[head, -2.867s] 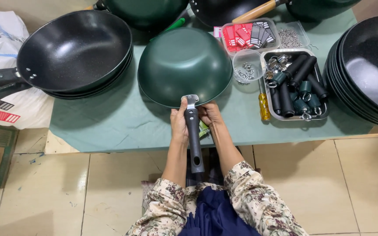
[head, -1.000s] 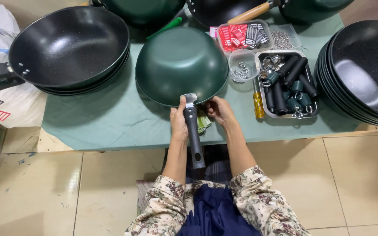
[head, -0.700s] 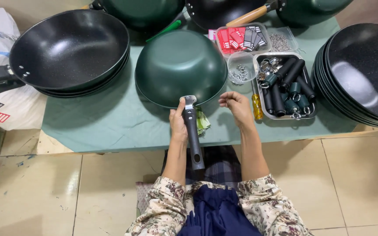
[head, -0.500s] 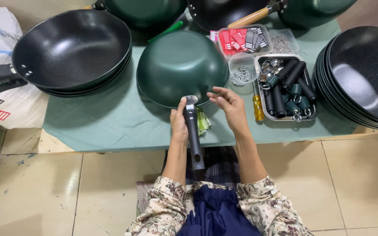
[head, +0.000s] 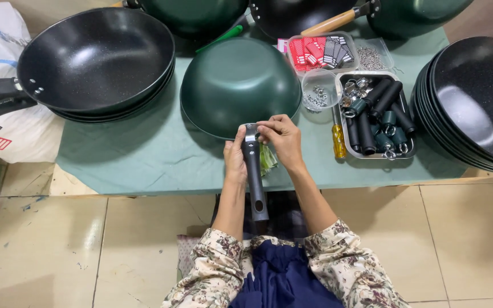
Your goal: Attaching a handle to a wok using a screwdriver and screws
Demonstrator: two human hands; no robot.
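Observation:
An upside-down dark green pan lies on the green cloth in front of me. A black handle sticks out from its near rim toward my body. My left hand grips the upper part of that handle. My right hand pinches at the metal joint where handle meets pan, fingertips together on something too small to make out. A bit of green wrapping lies under my right wrist.
A stack of black pans sits left, another stack right. A metal tray holds several black handles and rings. A clear cup of small screws, a yellow-handled screwdriver and box of red and grey parts lie near.
My right hand left the handle joint, reached right toward the cup of screws, and has come back to the joint. My left hand kept its grip on the handle.

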